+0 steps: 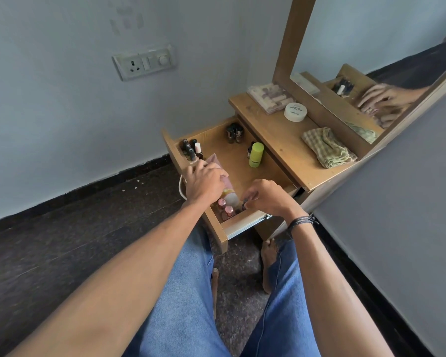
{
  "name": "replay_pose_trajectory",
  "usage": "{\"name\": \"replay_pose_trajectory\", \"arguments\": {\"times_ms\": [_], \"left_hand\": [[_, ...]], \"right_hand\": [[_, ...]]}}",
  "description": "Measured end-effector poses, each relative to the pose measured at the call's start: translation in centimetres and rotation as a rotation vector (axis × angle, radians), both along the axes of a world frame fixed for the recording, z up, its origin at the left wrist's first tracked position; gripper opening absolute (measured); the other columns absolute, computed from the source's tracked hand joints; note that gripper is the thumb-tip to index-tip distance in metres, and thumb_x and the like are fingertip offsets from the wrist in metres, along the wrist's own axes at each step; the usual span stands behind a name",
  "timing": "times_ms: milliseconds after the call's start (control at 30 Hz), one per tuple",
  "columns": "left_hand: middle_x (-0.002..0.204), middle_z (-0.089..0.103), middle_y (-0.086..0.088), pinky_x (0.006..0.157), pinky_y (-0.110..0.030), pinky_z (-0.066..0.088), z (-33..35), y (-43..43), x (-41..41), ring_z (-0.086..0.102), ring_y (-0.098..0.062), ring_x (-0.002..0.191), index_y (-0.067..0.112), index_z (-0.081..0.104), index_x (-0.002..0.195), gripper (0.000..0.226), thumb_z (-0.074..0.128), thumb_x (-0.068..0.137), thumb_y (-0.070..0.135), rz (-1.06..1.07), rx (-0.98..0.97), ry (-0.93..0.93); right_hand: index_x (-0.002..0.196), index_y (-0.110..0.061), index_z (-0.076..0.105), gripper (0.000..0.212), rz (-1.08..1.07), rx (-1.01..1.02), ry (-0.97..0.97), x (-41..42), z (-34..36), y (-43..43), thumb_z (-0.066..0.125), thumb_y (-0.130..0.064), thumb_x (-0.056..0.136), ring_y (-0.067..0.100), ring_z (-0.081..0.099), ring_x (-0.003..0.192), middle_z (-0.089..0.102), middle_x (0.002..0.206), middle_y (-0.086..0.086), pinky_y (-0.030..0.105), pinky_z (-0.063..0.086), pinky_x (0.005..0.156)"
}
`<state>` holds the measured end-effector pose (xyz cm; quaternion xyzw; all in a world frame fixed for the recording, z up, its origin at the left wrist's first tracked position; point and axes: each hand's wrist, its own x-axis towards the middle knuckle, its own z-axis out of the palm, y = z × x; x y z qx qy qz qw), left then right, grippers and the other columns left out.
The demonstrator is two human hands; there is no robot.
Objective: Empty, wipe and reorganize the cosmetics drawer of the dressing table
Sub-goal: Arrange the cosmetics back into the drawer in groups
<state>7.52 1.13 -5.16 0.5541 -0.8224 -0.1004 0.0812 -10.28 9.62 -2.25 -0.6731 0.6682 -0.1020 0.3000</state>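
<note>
The wooden drawer (pixel 216 135) of the dressing table stands pulled out. My left hand (pixel 204 182) holds a pink tube (pixel 225 185) that lies along the drawer's left side. My right hand (pixel 267 197) pinches a small dark bottle (pixel 244 204) at the drawer's near end. Two pink-capped bottles (pixel 225 208) stand in the near corner. Several dark bottles (pixel 191 149) stand in the far left corner, more dark bottles (pixel 234 132) at the back, and a lime green container (pixel 256 154) on the right.
On the table top (pixel 281 140) lie a checked cloth (pixel 327 148), a white round jar (pixel 295 112) and a clear case of small items (pixel 268 97). A mirror (pixel 371 60) leans behind. Wall socket (pixel 144 63) at left. My bare feet (pixel 268 264) stand under the drawer.
</note>
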Motion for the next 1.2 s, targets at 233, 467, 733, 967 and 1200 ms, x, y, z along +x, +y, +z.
{"name": "replay_pose_trajectory", "arguments": {"times_ms": [233,467,733,967,1200], "left_hand": [[0.135,0.060,0.018,0.097,-0.044,0.025,0.4,0.1,-0.3,0.043,-0.017,0.122,0.043,0.071,0.117,0.028,0.053,0.099,0.032,-0.076,0.051,-0.091],[0.130,0.063,0.012,0.096,-0.044,0.027,0.8,0.3,-0.4,0.046,-0.019,0.121,0.042,0.072,0.114,0.026,0.054,0.098,0.032,-0.057,0.038,-0.122],[0.125,0.066,0.013,0.095,-0.045,0.027,0.7,0.2,-0.4,0.046,-0.019,0.119,0.039,0.075,0.107,0.027,0.055,0.097,0.026,-0.050,0.031,-0.122],[0.122,0.067,0.011,0.094,-0.043,0.028,0.5,0.2,-0.4,0.046,-0.019,0.118,0.039,0.076,0.105,0.026,0.053,0.098,0.027,-0.041,0.020,-0.108],[0.122,0.069,0.007,0.102,-0.039,0.031,0.4,-0.1,-0.4,0.049,-0.018,0.121,0.033,0.074,0.109,0.027,0.052,0.097,0.022,0.064,-0.004,-0.005]], "right_hand": [[0.096,-0.025,0.081,0.023,0.018,0.029,-0.057,0.3,-0.4,-0.1,0.074,-0.012,0.078,0.015,0.067,0.087,0.070,0.095,-0.008,0.040,0.057,0.082],[0.104,-0.022,0.079,0.032,0.046,0.072,-0.093,-0.1,-0.4,-0.1,0.069,-0.005,0.079,0.019,0.067,0.094,0.064,0.100,-0.006,0.040,0.057,0.087],[0.105,-0.029,0.079,0.027,0.062,0.123,-0.057,-0.2,-1.0,-0.3,0.069,-0.020,0.082,0.015,0.067,0.092,0.073,0.107,-0.006,0.037,0.057,0.087],[0.110,-0.016,0.077,0.031,0.060,0.082,-0.063,-0.3,-0.4,-0.6,0.062,-0.002,0.086,0.013,0.060,0.095,0.063,0.105,-0.007,0.024,0.048,0.083],[0.100,-0.028,0.075,0.022,-0.140,0.039,-0.073,0.0,-3.0,-3.3,0.059,-0.019,0.089,0.018,0.068,0.093,0.072,0.104,-0.002,0.044,0.058,0.087]]}}
